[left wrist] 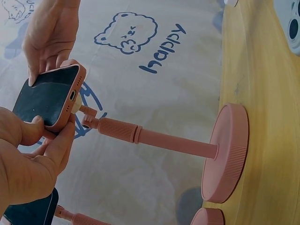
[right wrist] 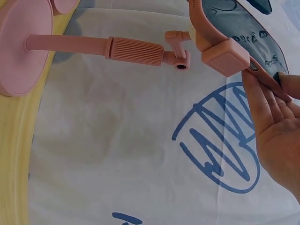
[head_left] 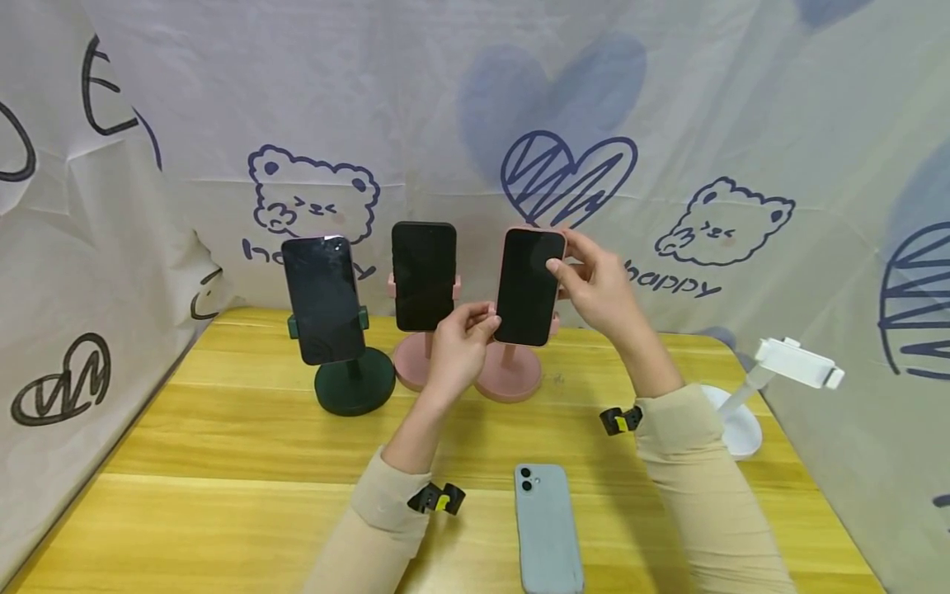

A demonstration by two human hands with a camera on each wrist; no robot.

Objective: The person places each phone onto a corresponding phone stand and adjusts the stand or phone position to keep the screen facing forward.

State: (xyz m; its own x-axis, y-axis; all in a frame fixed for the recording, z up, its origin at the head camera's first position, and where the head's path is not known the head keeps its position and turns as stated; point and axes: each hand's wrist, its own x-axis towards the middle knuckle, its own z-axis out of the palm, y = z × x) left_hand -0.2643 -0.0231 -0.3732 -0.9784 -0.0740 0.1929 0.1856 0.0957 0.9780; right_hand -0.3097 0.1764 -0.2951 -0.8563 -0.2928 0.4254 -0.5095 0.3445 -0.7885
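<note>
A smartphone in a pink case [head_left: 525, 289] sits upright, screen forward, in the clamp of a pink phone stand [head_left: 510, 378]. My left hand [head_left: 458, 351] holds its lower left side, and in the left wrist view the thumb [left wrist: 33, 131] lies at the screen's edge with fingers beneath. With thumb in front and fingers behind, my right hand [head_left: 599, 285] pinches the phone's upper right edge. The right wrist view shows the clamp's pink side block [right wrist: 227, 57] against the phone's edge. Part of the clamp is hidden behind the phone.
Left of it, a second pink stand [head_left: 410, 359] carries a black phone [head_left: 424, 276], and a dark green stand [head_left: 355, 384] carries another phone [head_left: 324, 301]. A light blue phone [head_left: 549, 528] lies face down in front. A white stand [head_left: 742, 425] stands at the right edge.
</note>
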